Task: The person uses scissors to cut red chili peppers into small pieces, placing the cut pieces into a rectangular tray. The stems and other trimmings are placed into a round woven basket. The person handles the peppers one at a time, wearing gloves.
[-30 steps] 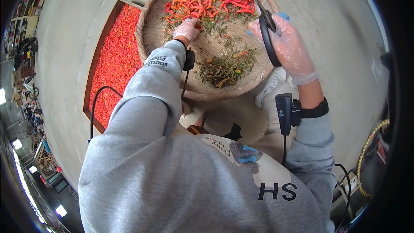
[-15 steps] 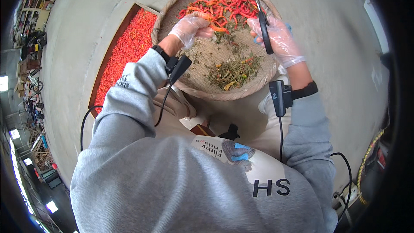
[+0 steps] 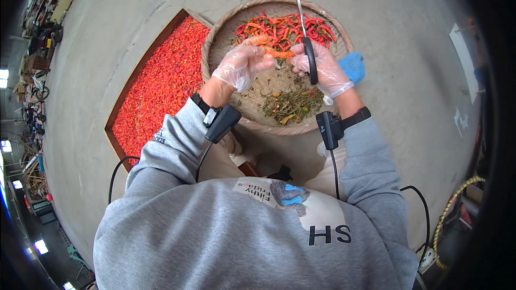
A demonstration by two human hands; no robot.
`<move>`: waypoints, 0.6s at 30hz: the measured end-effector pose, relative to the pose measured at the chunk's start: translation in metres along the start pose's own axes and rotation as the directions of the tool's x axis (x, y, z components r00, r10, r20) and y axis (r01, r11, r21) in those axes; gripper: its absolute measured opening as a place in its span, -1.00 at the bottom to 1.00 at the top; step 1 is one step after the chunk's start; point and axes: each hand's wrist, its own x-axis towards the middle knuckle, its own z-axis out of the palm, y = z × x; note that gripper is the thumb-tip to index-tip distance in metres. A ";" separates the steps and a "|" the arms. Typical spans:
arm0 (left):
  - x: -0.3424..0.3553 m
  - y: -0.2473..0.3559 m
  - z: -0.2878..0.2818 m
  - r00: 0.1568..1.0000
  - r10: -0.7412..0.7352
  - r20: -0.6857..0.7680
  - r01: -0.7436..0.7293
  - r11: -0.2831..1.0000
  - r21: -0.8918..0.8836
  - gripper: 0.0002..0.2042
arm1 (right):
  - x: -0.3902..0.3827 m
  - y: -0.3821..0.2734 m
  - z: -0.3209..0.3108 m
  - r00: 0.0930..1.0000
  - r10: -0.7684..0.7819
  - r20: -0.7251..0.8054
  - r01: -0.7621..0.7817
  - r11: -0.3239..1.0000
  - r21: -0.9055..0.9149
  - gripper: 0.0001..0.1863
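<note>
My left hand [image 3: 243, 65], in a clear plastic glove, is closed on an orange chili pepper [image 3: 280, 53]. My right hand [image 3: 325, 71], gloved the same way, grips scissors [image 3: 306, 32] with black handles, their blades pointing away from me. Its fingertips meet the right end of the pepper. Both hands are above a round woven basket [image 3: 252, 94]. Red chili peppers [image 3: 287, 28] lie across its far part, and a heap of dry green stems [image 3: 293, 106] sits near its front.
Left of the basket stands a wooden tray [image 3: 124, 98] full of chopped red pieces [image 3: 161, 80]. Something blue [image 3: 352, 68] shows beside my right hand at the basket's edge. Cables run from devices on both wrists. Cluttered shelves [image 3: 48, 8] line the far left.
My right hand has moved left with the scissors, up to the pepper in my left hand. The view has shifted, showing more of the tray and the blue thing.
</note>
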 end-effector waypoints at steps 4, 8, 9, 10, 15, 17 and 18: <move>0.003 -0.004 0.009 0.970 0.189 -0.154 -0.098 0.880 0.464 -0.67 | 0.004 -0.003 -0.004 0.997 -0.061 -0.043 0.060 0.998 -0.026 -0.78; 0.008 -0.001 0.027 0.789 0.531 0.308 -0.458 0.175 0.871 -0.74 | 0.010 0.002 -0.007 0.905 -0.414 -0.096 0.280 0.751 -0.598 -0.78; 0.010 -0.001 0.032 0.813 0.462 0.355 -0.436 0.078 0.896 -0.74 | 0.011 0.004 -0.007 0.926 -0.354 -0.128 0.209 0.767 -0.607 -0.78; 0.010 0.000 0.035 0.835 0.388 0.389 -0.414 -0.021 0.910 -0.74 | 0.013 0.006 -0.005 0.936 -0.332 -0.117 0.193 0.763 -0.617 -0.78; 0.011 -0.002 0.033 0.893 0.296 0.338 -0.363 0.032 0.931 -0.78 | 0.012 0.005 0.004 0.897 -0.389 -0.212 0.267 0.857 -0.440 -0.80; 0.013 -0.005 0.028 0.951 0.286 0.119 -0.238 0.430 0.871 -0.80 | 0.011 -0.001 0.000 0.895 -0.377 -0.236 0.320 0.914 -0.248 -0.80; 0.015 -0.004 0.024 0.966 0.257 0.032 -0.185 0.599 0.779 -0.81 | 0.008 -0.004 -0.004 0.926 -0.274 -0.259 0.226 0.953 -0.202 -0.79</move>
